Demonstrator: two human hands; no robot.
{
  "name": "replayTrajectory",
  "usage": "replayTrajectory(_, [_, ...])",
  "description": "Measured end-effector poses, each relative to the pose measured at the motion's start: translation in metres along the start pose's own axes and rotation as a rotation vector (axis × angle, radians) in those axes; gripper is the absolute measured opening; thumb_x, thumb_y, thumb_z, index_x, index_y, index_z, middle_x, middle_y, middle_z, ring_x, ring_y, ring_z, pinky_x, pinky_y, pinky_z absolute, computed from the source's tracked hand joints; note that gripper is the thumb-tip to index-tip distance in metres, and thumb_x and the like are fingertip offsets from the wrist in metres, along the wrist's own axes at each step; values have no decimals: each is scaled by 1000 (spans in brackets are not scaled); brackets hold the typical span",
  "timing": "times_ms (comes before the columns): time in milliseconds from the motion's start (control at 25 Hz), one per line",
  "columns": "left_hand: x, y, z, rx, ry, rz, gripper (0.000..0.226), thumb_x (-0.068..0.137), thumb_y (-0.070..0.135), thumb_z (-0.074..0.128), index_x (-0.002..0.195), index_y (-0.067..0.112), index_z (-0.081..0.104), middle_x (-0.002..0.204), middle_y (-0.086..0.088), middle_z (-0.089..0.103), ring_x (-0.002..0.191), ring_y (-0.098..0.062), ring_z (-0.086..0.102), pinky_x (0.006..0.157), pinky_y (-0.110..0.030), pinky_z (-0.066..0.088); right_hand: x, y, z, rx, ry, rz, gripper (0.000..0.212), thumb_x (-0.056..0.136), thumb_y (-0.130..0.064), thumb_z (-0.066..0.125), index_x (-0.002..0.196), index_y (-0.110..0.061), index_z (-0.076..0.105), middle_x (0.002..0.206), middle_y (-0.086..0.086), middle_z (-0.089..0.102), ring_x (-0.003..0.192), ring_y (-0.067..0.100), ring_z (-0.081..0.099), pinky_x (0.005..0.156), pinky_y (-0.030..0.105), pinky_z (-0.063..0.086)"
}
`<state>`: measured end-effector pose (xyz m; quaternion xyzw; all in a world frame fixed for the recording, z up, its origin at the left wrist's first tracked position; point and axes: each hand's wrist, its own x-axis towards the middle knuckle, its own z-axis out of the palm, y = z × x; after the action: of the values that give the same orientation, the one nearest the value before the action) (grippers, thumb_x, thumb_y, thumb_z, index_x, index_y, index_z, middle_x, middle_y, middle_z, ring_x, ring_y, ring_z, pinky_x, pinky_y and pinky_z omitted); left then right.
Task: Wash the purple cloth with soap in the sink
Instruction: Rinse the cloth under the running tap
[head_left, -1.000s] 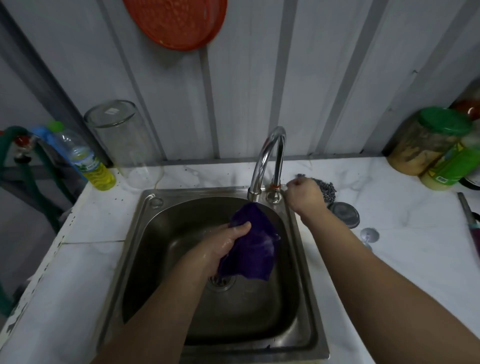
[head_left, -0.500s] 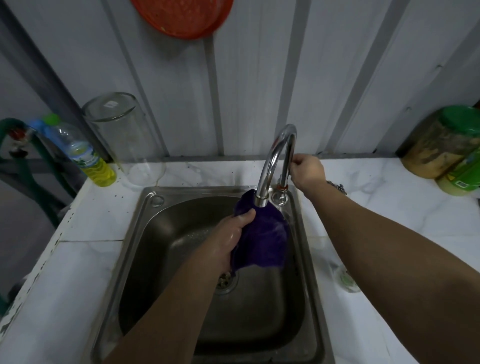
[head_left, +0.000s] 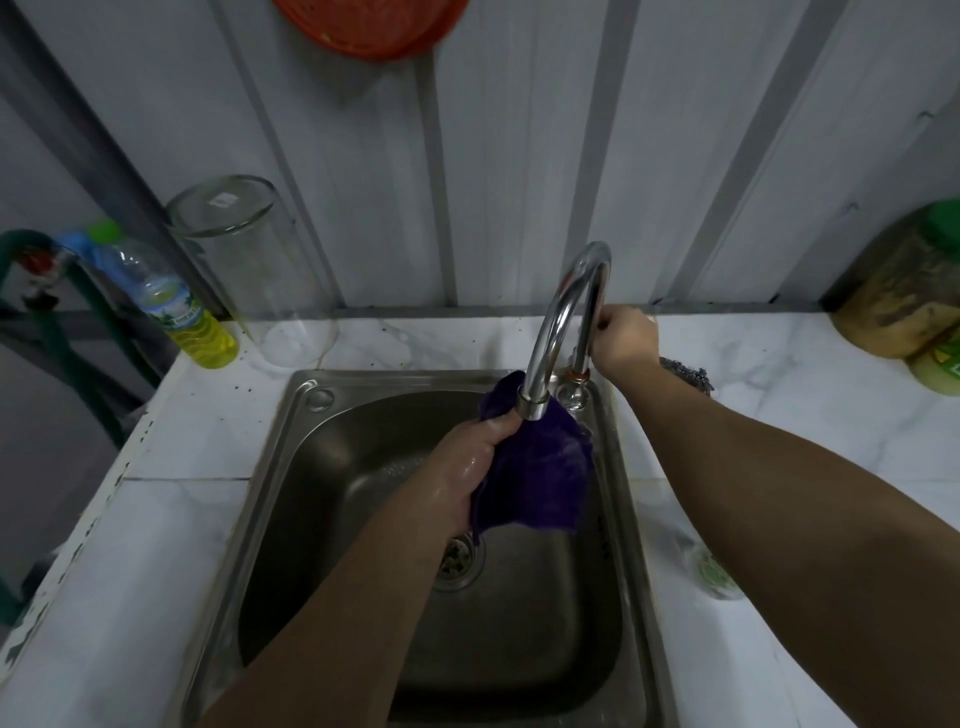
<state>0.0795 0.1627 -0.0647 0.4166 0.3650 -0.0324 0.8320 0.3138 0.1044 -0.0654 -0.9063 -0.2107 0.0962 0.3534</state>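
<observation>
We find the sink (head_left: 311, 467) set in the counter (head_left: 156, 519), the tap (head_left: 563, 322) at its far right rim. A glass (head_left: 249, 270) and bottle (head_left: 176, 306) stand far left; jars (head_left: 898, 291) far right.

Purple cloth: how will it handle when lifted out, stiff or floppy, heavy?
Likely floppy: the purple cloth hangs in loose folds from the left hand, which grips it under the tap. Probably wet, so heavier than dry and apt to drip: the hand glistens. Not fragile.
</observation>
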Motion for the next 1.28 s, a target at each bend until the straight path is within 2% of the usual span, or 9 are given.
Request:
replayTrajectory(200, [0, 0, 0, -39, 46, -11, 37, 81, 32, 75, 114, 15, 73, 111, -13, 79, 102, -34, 75, 92, -51, 56, 1, 10, 4, 12, 44, 26, 18, 96, -9, 49, 94, -9, 66, 83, 5, 64, 76, 25, 59, 70, 33, 47])
replayTrajectory(320, [-3, 0, -2, -48, 64, -31, 29, 90, 31, 69, 113, 14, 74, 110, -13, 79, 100, -34, 75, 88, -49, 58, -2, 15, 9, 72, 76, 79, 10, 97, -11, 50, 92, -12, 58, 82, 3, 60, 69, 20, 54, 63, 28, 41])
replayTrajectory(440, [-8, 0, -5, -69, 73, -41, 30, 91, 31, 69, 115, 14, 73, 109, -13, 79, 98, -34, 76, 85, -47, 59, -3, 16, 12, 125, 108, 138, 6, 95, -12, 52, 93, -12, 58, 88, 6, 62, 75, 22, 55, 70, 30, 40])
replayTrajectory(560, [-11, 0, -10, -87, 79, -52, 32, 91, 32, 69, 117, 14, 71, 109, -14, 79, 98, -35, 76, 82, -48, 61, -4, 17, 13, 182, 146, 189, 5, 93, -15, 54, 90, -13, 57, 90, 7, 65, 76, 23, 59, 72, 34, 47])
replayTrajectory(680, [-13, 0, -12, -96, 75, -57, 30, 91, 33, 69, 113, 13, 73, 106, -14, 80, 93, -34, 77, 69, -45, 64, -5, 20, 13, 280, 152, 276, 7, 91, -18, 55, 86, -15, 58, 92, 12, 73, 86, 33, 71, 84, 45, 59])
replayTrajectory(880, [-16, -3, -14, -96, 75, -62, 33, 91, 35, 68, 116, 13, 72, 105, -14, 80, 93, -32, 77, 67, -41, 64, -3, 21, 12, 326, 132, 333, 11, 91, -18, 54, 81, -21, 57, 98, 14, 75, 92, 37, 72, 88, 48, 59])
replayTrajectory(960, [-17, -3, -15, -103, 80, -70, 33, 91, 35, 68, 116, 13, 72, 105, -13, 80, 93, -32, 77, 69, -40, 63, -4, 21, 12, 328, 105, 332, 5, 93, -19, 57, 92, -18, 62, 102, 15, 74, 96, 38, 71, 90, 49, 58])
replayTrajectory(1120, [-20, -5, -17, -93, 88, -67, 35, 92, 36, 67, 118, 11, 70, 106, -14, 80, 95, -33, 77, 77, -43, 61, -17, 17, 9, 288, 155, 320, 38, 95, -28, 61, 129, -11, 59, 113, 14, 73, 107, 34, 67, 99, 39, 51])
replayTrajectory(1280, [-25, -7, -18, -77, 91, -58, 36, 95, 37, 63, 120, 11, 67, 105, -14, 80, 94, -32, 77, 80, -45, 59, -35, 21, 8, 274, 220, 391, 42, 94, -23, 55, 130, -2, 55, 126, 21, 66, 119, 39, 59, 100, 41, 47])
